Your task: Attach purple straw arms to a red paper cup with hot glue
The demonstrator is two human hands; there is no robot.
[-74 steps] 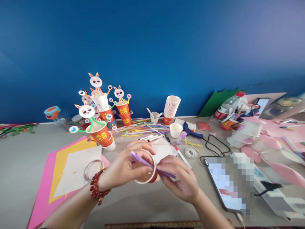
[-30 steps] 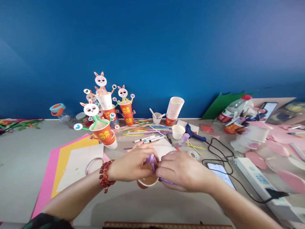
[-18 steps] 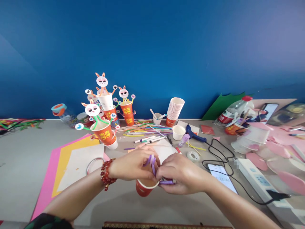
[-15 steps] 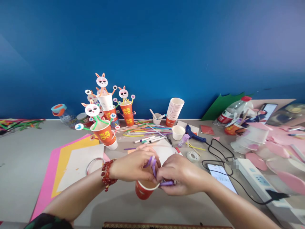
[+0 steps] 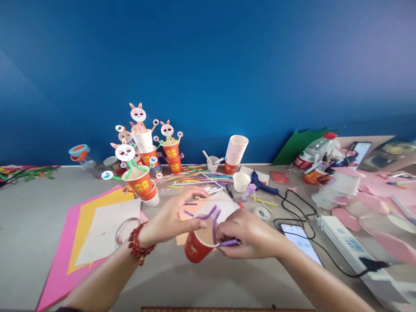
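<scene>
A red paper cup (image 5: 197, 248) with a white rim hangs tilted above the table in front of me. Several bent purple pipe cleaners (image 5: 214, 225) stick up and out around its rim. My right hand (image 5: 245, 234) pinches one at the cup's right edge, its end poking out past the fingers; whether the fingers also grip the rim is hidden. On the other side, my left hand (image 5: 173, 216) is open, thumb and fingers spread over the cup's left rim. A beaded bracelet circles the left wrist. Under the cup lies a peach sheet (image 5: 182, 238).
Rabbit-faced cup figures (image 5: 138, 182) stand at the back left near coloured paper sheets (image 5: 58, 260). Behind are loose pipe cleaners (image 5: 191, 178) and a cup stack (image 5: 236, 151). A blue glue gun (image 5: 264, 185), a phone (image 5: 300, 242) and a power strip (image 5: 347, 240) lie right.
My left hand has let go of the purple pipe cleaners and drawn back left, its fingers spreading. The right hand keeps its pinch at the rim; more of the cup's inside shows.
</scene>
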